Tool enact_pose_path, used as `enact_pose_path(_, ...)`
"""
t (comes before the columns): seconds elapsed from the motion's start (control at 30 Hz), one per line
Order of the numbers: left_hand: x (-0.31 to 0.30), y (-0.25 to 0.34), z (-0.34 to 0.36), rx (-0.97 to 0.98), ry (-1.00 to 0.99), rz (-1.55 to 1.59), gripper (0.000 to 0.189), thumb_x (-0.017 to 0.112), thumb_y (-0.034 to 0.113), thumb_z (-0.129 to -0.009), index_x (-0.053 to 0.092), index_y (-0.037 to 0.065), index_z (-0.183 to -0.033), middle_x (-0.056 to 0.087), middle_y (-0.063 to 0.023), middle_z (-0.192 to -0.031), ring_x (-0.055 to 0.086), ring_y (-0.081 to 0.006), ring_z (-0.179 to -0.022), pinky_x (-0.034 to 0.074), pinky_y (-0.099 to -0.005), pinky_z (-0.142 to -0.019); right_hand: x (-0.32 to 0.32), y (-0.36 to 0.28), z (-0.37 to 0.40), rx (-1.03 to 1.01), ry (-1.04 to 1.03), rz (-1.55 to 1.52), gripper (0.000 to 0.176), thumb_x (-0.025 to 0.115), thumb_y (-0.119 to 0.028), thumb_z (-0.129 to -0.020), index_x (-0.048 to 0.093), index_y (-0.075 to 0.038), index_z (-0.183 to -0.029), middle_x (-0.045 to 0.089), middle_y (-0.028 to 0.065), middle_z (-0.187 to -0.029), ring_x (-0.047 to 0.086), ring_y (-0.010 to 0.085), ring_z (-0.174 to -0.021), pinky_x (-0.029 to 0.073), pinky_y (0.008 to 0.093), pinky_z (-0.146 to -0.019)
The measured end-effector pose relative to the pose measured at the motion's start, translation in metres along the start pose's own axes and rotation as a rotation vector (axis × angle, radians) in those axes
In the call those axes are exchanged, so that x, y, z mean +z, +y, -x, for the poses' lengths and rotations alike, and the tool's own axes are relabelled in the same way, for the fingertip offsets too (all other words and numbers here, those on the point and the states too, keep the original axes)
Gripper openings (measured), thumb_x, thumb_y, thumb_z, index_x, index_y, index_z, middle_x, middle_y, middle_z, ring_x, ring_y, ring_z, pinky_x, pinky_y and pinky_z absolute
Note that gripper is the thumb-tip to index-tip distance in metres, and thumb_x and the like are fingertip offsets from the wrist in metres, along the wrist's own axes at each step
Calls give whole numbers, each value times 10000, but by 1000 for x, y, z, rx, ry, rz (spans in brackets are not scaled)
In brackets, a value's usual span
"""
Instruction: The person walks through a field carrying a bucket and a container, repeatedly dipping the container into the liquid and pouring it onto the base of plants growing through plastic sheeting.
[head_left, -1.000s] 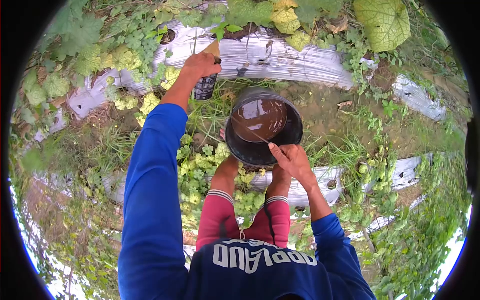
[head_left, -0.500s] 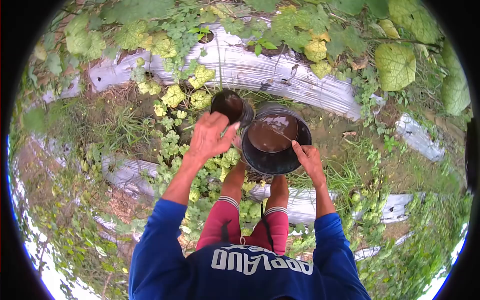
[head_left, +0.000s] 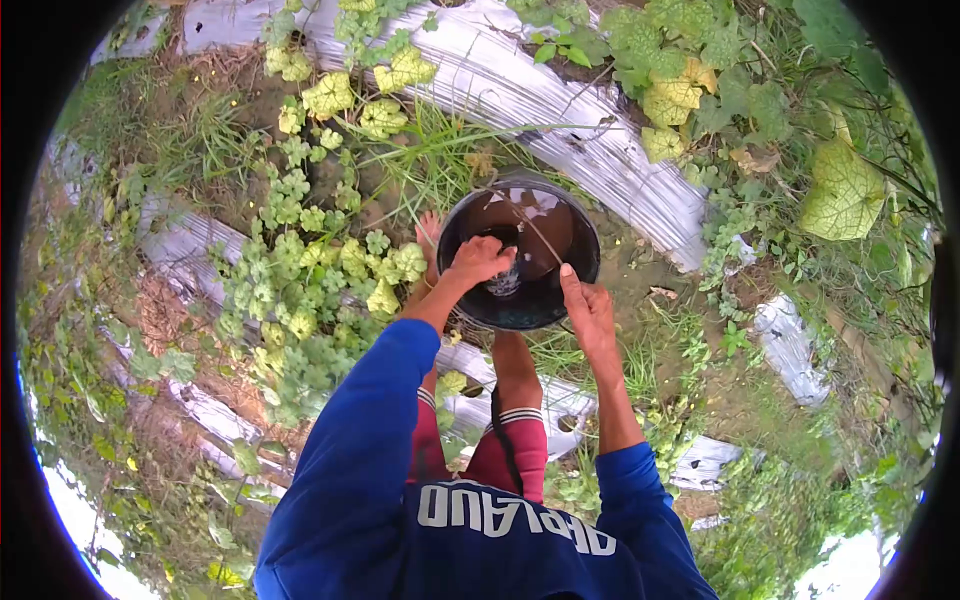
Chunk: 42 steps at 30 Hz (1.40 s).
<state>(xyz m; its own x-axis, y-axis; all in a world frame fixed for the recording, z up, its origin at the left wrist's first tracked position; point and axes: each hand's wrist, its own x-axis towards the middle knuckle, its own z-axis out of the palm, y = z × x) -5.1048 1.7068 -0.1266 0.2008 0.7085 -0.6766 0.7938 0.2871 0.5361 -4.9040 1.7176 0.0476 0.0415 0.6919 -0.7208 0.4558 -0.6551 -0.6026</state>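
Observation:
A black bucket (head_left: 575, 290) with brown liquid (head_left: 540, 215) in it hangs in front of my legs. My right hand (head_left: 588, 305) is closed on the bucket's thin handle (head_left: 535, 228) at the near right rim. Inside the bucket, my left hand (head_left: 482, 262) grips a dark cup (head_left: 505, 280), which is low in the liquid. The cup is partly hidden by my fingers and the dark bucket wall.
Silvery plastic mulch (head_left: 620, 150) runs across the ground beyond the bucket. Leafy vines with yellowing leaves (head_left: 330, 95) grow around it. Green plants (head_left: 290, 290) stand left of my legs, and my bare foot (head_left: 430, 230) is beside the bucket.
My left hand has moved right with the cup, from beside the bucket to inside it. The bucket has shifted slightly left, and the view has turned and moved.

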Motion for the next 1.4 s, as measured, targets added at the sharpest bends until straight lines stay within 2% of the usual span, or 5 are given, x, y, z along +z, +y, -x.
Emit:
enact_pose_path(0.1,28,-19,-49,-346,-330,178,691,560,571,-817,567,58,-1280,509,-171,-1370,488,-354,-1257,468,-460,-962,5,3,1,-1,-41,-92,621,524,-457,-972,394,-26,-545,332,-31,-523,297,82,-531,243,328,-459)
enact_pose_path(0.27,64,-44,-79,-354,-443,382,847,508,670,-821,398,86,-1423,256,-94,-1550,384,-255,-1342,533,-374,-884,10,9,2,-1,-45,-96,597,517,-429,-984,375,-38,-556,317,-41,-539,282,74,-546,230,321,-464)
enact_pose_path(0.6,56,-44,-96,-206,-90,130,645,545,515,-811,611,-6,-1186,580,-225,-1247,538,-378,-1181,426,-434,-1013,15,9,9,-59,-54,-147,567,510,-457,-981,302,-141,-559,273,-89,-542,222,34,-532,140,288,-473)
enact_pose_path(0.97,42,-4,-13,138,233,-28,392,585,388,-850,669,19,-746,661,-223,-829,642,-384,-803,509,-473,-778,20,15,10,-64,-55,-156,562,525,-453,-975,284,-121,-591,263,-81,-575,227,55,-565,168,299,-492)
enact_pose_path(1.4,-178,76,136,379,377,-84,319,684,217,-823,555,-15,-647,578,-188,-679,586,-395,-676,468,-462,-625,18,13,11,-159,18,-61,667,528,-512,-939,412,45,-590,329,90,-509,319,136,-532,294,412,-500)
